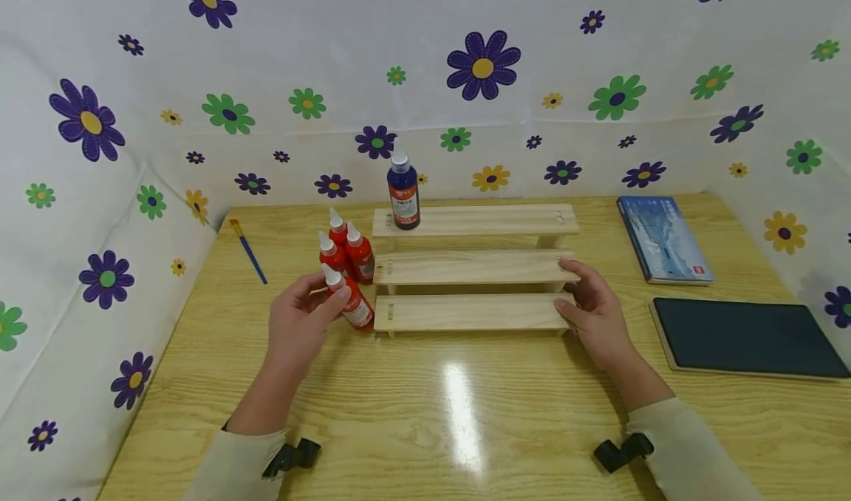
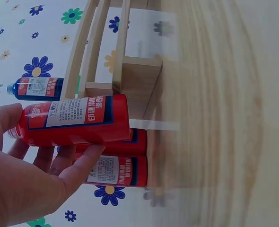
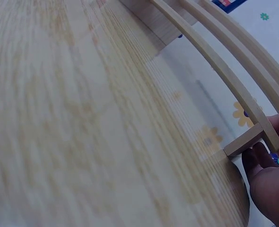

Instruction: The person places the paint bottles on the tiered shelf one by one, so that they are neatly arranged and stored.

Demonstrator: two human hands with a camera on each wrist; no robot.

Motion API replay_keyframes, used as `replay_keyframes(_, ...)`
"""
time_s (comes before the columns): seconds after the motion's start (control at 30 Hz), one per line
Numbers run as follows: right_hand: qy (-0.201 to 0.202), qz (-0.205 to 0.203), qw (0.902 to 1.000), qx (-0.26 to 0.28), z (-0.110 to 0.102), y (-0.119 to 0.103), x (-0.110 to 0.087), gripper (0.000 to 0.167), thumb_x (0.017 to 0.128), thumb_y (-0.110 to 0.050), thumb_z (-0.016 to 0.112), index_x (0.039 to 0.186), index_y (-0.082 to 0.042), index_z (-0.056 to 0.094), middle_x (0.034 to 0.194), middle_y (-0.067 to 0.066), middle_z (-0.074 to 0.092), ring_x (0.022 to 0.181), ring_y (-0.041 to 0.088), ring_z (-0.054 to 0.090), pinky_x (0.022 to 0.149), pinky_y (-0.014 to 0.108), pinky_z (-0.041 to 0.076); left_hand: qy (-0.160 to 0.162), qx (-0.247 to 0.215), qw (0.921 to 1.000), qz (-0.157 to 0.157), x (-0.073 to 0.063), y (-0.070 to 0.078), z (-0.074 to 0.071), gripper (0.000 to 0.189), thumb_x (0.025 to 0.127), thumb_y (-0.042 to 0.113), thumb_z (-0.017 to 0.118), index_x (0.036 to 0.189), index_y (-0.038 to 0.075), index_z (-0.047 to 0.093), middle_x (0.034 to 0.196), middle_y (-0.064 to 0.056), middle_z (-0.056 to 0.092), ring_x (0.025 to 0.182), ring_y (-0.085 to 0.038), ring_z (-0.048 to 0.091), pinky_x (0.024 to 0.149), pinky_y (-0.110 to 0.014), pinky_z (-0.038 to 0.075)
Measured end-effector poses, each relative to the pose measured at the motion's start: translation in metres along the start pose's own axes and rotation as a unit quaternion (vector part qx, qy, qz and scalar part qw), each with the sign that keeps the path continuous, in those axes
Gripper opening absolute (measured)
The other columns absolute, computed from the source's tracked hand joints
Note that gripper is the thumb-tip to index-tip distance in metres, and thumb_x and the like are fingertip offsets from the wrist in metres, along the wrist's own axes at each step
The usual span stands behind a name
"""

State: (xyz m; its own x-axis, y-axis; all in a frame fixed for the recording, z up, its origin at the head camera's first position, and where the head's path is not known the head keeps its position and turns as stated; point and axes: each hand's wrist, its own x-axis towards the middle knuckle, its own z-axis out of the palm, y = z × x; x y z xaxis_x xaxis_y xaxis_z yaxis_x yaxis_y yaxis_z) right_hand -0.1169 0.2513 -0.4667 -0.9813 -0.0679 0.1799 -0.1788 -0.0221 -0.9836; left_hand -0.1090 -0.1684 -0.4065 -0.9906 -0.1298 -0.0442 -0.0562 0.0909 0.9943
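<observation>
My left hand (image 1: 301, 320) grips a red squeeze bottle (image 1: 357, 310) with a white pointed cap, thumb on one side and fingers on the other. In the left wrist view the bottle (image 2: 78, 120) is slightly raised off the table, its label facing the camera. Several more red bottles (image 1: 360, 256) stand close behind it, left of a three-step wooden rack (image 1: 472, 312). My right hand (image 1: 598, 316) holds the rack's right end, thumb at the lowest step and fingers by the middle one. A dark blue bottle (image 1: 404, 198) stands upright on the top step's left end.
A paintbrush (image 1: 249, 252) with a blue handle lies at the back left. A blue-covered book (image 1: 665, 239) lies at the back right, with a dark flat pad (image 1: 751, 336) in front of it. Flowered cloth (image 1: 425, 94) hangs behind the table (image 1: 399, 412).
</observation>
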Motion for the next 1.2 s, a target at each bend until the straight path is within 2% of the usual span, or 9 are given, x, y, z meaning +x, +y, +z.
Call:
replay_keyframes(0.23, 0.0, -0.002, 1.0, -0.001, 0.0, 0.0, 0.0, 0.055, 0.096, 0.012, 0.056, 0.147, -0.007, 0.047, 0.13, 0.006, 0.055, 0.115, 0.023, 0.054, 0.08, 0.026, 0.056, -0.009, 0.018, 0.9997, 0.012, -0.001, 0.015, 0.0, 0.034, 0.094, 0.012, 0.072, 0.126, 0.001, 0.063, 0.127, -0.008, 0.058, 0.111, -0.024, 0.058, 0.083, -0.027, 0.055)
replay_keyframes(0.47, 0.0, -0.002, 1.0, 0.003, 0.0, 0.001, 0.0, 0.055, 0.096, 0.012, 0.056, 0.147, -0.007, 0.046, 0.13, 0.007, 0.055, 0.118, 0.032, 0.051, 0.081, 0.026, 0.055, -0.024, 0.043, 0.9972, 0.057, 0.0, 0.029, 0.001, 0.035, 0.094, 0.014, 0.073, 0.125, 0.0, 0.064, 0.126, -0.008, 0.061, 0.111, -0.024, 0.059, 0.086, -0.025, 0.054)
replay_keyframes(0.63, 0.001, -0.002, 1.0, -0.004, -0.001, 0.001, 0.0, 0.055, 0.096, 0.011, 0.057, 0.147, -0.007, 0.047, 0.13, 0.007, 0.055, 0.117, 0.032, 0.051, 0.08, 0.026, 0.055, -0.043, 0.037, 0.9952, 0.08, 0.0, 0.037, 0.005, 0.036, 0.094, 0.012, 0.072, 0.127, -0.001, 0.064, 0.127, -0.009, 0.061, 0.111, -0.024, 0.059, 0.087, -0.026, 0.054)
replay_keyframes(0.83, 0.003, 0.0, 1.0, -0.005, -0.001, 0.0, 0.0, 0.055, 0.096, 0.011, 0.057, 0.147, -0.009, 0.047, 0.132, 0.007, 0.054, 0.117, 0.028, 0.052, 0.081, 0.026, 0.055, -0.065, 0.014, 0.9927, 0.101, 0.002, 0.043, 0.014, 0.034, 0.093, 0.006, 0.072, 0.125, -0.002, 0.064, 0.123, -0.01, 0.062, 0.107, -0.026, 0.061, 0.085, -0.029, 0.055)
replay_keyframes(1.0, 0.006, 0.0, 1.0, -0.006, -0.001, 0.0, 0.0, 0.055, 0.096, 0.012, 0.057, 0.147, -0.009, 0.047, 0.131, 0.008, 0.054, 0.116, 0.022, 0.054, 0.081, 0.026, 0.055, -0.085, 0.013, 0.9906, 0.107, 0.007, 0.048, 0.025, 0.033, 0.093, 0.009, 0.073, 0.124, -0.001, 0.065, 0.12, -0.009, 0.063, 0.105, -0.025, 0.061, 0.086, -0.03, 0.053)
replay_keyframes(1.2, 0.006, 0.001, 1.0, -0.005, -0.001, 0.001, 0.0, 0.056, 0.095, 0.012, 0.057, 0.146, -0.009, 0.047, 0.132, 0.007, 0.054, 0.117, 0.024, 0.053, 0.081, 0.026, 0.055, -0.108, 0.002, 0.9879, 0.111, 0.009, 0.054, 0.038, 0.031, 0.092, 0.01, 0.074, 0.121, 0.002, 0.067, 0.115, -0.009, 0.065, 0.101, -0.026, 0.061, 0.081, -0.03, 0.054)
